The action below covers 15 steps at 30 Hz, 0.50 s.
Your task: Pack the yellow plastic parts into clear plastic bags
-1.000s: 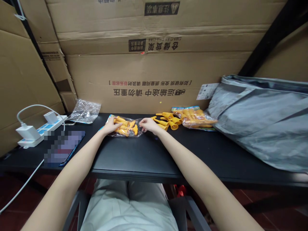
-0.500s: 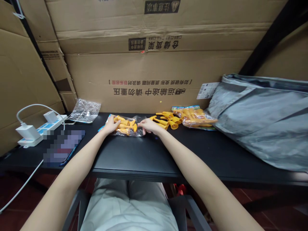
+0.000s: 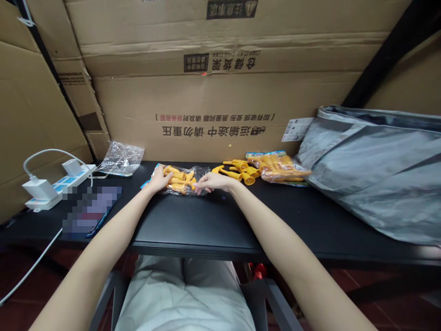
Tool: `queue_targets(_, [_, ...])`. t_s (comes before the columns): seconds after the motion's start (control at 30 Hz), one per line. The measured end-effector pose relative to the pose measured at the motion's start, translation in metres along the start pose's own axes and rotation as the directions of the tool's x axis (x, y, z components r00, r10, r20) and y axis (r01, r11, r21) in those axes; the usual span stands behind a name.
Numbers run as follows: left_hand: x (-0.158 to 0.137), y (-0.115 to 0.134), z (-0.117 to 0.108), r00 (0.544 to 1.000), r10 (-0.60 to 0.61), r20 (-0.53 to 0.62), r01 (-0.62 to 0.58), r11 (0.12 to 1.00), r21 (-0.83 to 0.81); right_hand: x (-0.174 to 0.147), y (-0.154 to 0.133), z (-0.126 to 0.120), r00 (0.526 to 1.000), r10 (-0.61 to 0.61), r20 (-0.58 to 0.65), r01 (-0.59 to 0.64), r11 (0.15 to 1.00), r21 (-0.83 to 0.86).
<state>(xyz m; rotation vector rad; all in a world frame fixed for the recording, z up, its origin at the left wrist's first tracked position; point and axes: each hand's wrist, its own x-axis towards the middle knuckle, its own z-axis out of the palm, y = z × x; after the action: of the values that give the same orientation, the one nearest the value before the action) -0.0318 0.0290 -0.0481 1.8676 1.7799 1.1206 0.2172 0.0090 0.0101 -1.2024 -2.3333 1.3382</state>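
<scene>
A clear plastic bag [image 3: 203, 172] with a printed header lies on the black table, with several yellow hollow pieces [image 3: 178, 175] inside, their tips tapered or bent. My left hand [image 3: 159, 180] is closed on the bag's left end, thumb over the film. At the bag's right end my right hand [image 3: 211, 182] has its fingers drawn together, pinching the film close to the tip of one yellow piece. Whether that piece is also gripped is hard to see. Just right of this hand, several loose yellow pieces [image 3: 248, 177] lie in a small pile.
A filled bag of yellow pieces [image 3: 280, 166] lies beside the large grey bag [image 3: 372, 174] on the right. Crumpled clear wrapping [image 3: 123, 158], a power strip [image 3: 64, 186] with chargers and a blurred flat item [image 3: 93, 211] are on the left. Cardboard [image 3: 220, 96] stands behind.
My right hand has shifted slightly, its fingertips now further left and lower, nearer the yellow piece at the bag's right end. My left hand and the bag look the same.
</scene>
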Motion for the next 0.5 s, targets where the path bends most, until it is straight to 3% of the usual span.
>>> queue_targets(0.1, [-0.004,0.009,-0.003,0.998,-0.039,0.045,0.034,0.994,0.102,0.002,0.001,0.001,1.000,-0.023,-0.017,0.023,1.000,0.020])
queue_targets(0.23, [-0.008,0.019,-0.004,0.995,-0.104,0.012,0.100,0.976,0.193,0.002,0.002,0.000,0.996,-0.052,-0.073,0.057,0.995,0.080])
queue_targets(0.5, [-0.010,0.020,-0.003,0.988,-0.145,-0.047,0.153,0.956,0.250,-0.002,-0.004,0.001,0.980,-0.168,-0.102,0.193,0.918,0.346])
